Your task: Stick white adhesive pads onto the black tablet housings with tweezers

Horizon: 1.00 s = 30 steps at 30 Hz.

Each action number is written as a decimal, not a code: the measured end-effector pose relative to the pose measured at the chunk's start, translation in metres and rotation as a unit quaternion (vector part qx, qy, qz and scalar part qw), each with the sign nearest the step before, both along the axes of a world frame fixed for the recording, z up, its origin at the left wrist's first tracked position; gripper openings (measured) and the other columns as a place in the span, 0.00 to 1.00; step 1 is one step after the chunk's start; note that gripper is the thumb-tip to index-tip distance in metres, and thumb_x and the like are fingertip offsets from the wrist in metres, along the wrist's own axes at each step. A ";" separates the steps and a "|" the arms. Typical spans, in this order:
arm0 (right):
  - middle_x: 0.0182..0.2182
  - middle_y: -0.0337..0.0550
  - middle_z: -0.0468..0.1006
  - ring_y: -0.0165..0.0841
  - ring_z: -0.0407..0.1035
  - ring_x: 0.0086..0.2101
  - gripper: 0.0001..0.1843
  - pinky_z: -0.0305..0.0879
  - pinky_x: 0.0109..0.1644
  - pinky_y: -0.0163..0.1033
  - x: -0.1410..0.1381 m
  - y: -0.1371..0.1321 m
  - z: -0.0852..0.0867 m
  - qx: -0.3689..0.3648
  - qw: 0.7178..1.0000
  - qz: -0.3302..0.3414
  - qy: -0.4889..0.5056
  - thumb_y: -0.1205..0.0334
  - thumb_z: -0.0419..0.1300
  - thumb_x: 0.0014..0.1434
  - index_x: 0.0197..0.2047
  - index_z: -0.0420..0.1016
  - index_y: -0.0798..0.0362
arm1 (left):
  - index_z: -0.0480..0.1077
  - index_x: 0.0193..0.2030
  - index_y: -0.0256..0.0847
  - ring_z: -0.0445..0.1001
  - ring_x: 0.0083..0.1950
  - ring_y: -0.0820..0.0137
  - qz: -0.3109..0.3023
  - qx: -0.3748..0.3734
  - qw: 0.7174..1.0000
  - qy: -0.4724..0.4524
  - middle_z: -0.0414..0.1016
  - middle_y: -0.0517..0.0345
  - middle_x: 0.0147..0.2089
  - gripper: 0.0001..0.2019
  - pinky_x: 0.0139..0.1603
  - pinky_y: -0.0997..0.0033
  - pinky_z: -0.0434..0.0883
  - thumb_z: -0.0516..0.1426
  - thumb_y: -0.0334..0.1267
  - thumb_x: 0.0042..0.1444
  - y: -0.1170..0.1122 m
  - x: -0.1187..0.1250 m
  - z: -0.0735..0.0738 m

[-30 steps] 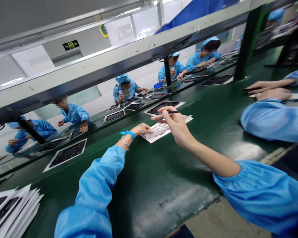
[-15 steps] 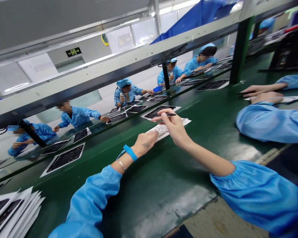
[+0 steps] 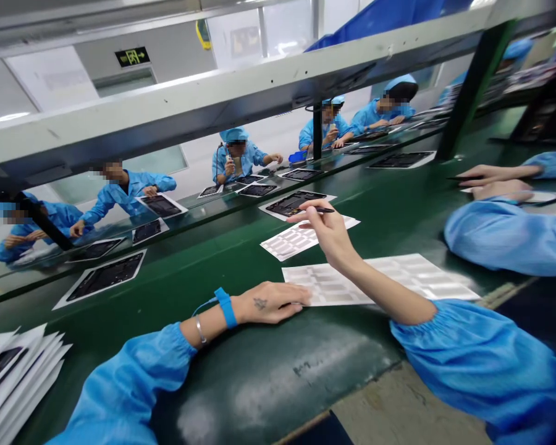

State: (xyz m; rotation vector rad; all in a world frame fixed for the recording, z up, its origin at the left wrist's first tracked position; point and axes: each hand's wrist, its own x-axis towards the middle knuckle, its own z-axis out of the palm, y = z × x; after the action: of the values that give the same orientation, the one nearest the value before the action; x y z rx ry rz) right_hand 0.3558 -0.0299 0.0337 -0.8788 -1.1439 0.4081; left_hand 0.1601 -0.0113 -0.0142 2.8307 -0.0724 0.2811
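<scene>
Fingers on the left hand [image 3: 271, 303] are laid on the left end of a white sheet [image 3: 414, 272] with rows of pale shiny strips; can't tell if they're pinching it or just resting there. Right hand [image 3: 330, 233] has its thumb and fingers closed around a slim dark tool [image 3: 325, 210], pen or tweezers, too small to say.

So, handling: the sheet looks super light and thin, kinda bendy, and I'd bet the glossy strips are slick and easy to crease or smudge. I'd take it by the plain margin, right about where the left fingers are, and keep off the strips. It lies flat on the green table [image 3: 241, 358], stretching from under those fingers off to their right, with the right forearm crossing over it. Tool's probably light and stiff, good with a pencil-type grip.

Just beyond the left fingers there's a second sheet [image 3: 285, 240] with similar strips, and past that a black panel [image 3: 293, 204] on white backing, which I'd guess is stiffer.

Containers? Only one I can spot is a little blue bin [image 3: 297, 157], way past the right fingers on the far side. No clue what's in it.
</scene>
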 end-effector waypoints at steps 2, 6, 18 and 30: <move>0.27 0.38 0.81 0.38 0.79 0.38 0.20 0.70 0.39 0.40 0.002 0.003 -0.004 -0.012 1.000 -0.004 -0.005 0.38 0.57 0.60 0.40 0.68 0.47 | 0.71 0.52 0.37 0.68 0.65 0.70 -0.008 -0.026 1.000 -0.013 0.74 0.49 0.59 0.13 0.68 0.69 0.64 0.47 0.31 0.68 0.000 -0.004 -0.003; 0.29 0.41 0.82 0.38 0.79 0.38 0.22 0.70 0.39 0.41 0.008 0.013 -0.015 -0.057 0.998 -0.031 -0.024 0.37 0.56 0.60 0.41 0.68 0.48 | 0.70 0.54 0.36 0.66 0.66 0.71 -0.035 -0.033 0.998 -0.027 0.73 0.50 0.60 0.15 0.69 0.70 0.62 0.47 0.29 0.67 -0.003 -0.002 -0.011; 0.29 0.49 0.81 0.41 0.76 0.33 0.23 0.70 0.41 0.47 0.013 0.024 -0.059 -0.147 0.944 -0.112 -0.274 0.38 0.45 0.64 0.43 0.65 0.50 | 0.72 0.55 0.33 0.69 0.63 0.64 -0.004 0.172 0.983 -0.069 0.72 0.48 0.61 0.16 0.65 0.65 0.65 0.47 0.30 0.67 -0.023 0.000 -0.004; 0.49 0.48 0.75 0.38 0.73 0.45 0.16 0.72 0.48 0.49 -0.015 0.173 -0.031 -0.302 0.743 -0.173 -0.571 0.57 0.59 0.66 0.54 0.71 0.55 | 0.71 0.52 0.38 0.73 0.57 0.67 -0.010 0.122 0.992 -0.028 0.76 0.57 0.55 0.13 0.57 0.71 0.70 0.51 0.34 0.63 -0.078 -0.097 -0.013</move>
State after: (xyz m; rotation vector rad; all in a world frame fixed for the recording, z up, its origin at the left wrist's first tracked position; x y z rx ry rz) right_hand 0.3406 0.1432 0.0031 -2.0408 -1.9440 -0.1707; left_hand 0.0630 -0.0891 -0.0269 3.0622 -0.1583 0.3717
